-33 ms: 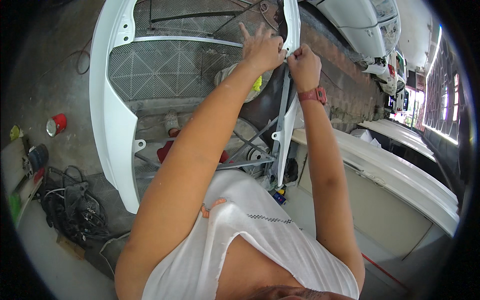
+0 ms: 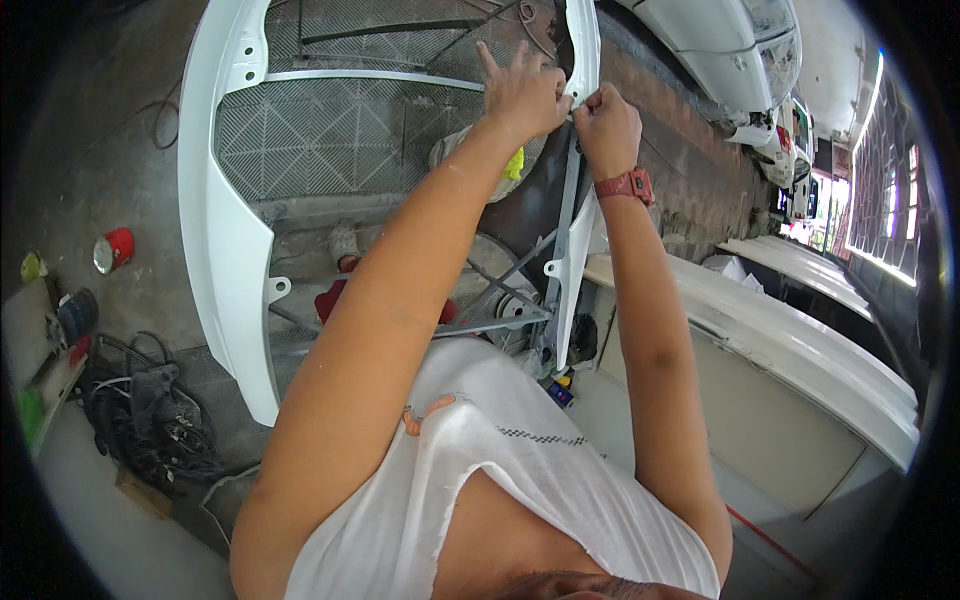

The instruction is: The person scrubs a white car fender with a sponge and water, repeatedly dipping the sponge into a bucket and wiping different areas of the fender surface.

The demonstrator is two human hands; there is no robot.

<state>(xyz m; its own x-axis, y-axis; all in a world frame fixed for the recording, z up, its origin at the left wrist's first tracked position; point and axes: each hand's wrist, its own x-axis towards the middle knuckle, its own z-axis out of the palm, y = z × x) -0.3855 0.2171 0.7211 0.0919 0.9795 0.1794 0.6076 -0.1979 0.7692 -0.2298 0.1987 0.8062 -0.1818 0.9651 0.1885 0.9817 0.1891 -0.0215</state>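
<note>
Right white panel [image 2: 583, 60], 1 o'clock, already on metal stand [image 2: 569, 195]; edge work seems under way, amount left can't tell. Left hand [image 2: 525, 97] at its edge, part splayed, grip can't tell; right hand [image 2: 610, 130] there, fingers curled narrow. Open gap toward left white panel [image 2: 235, 250], 10 o'clock; white body piece [image 2: 760, 330] crowds 4 o'clock.

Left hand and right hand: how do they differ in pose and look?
The left hand has some fingers spread outward, while the right hand has its fingers curled in. The left hand's wrist is bare; the right hand's wears a red watch. Both are close together at the narrow white panel.
</note>
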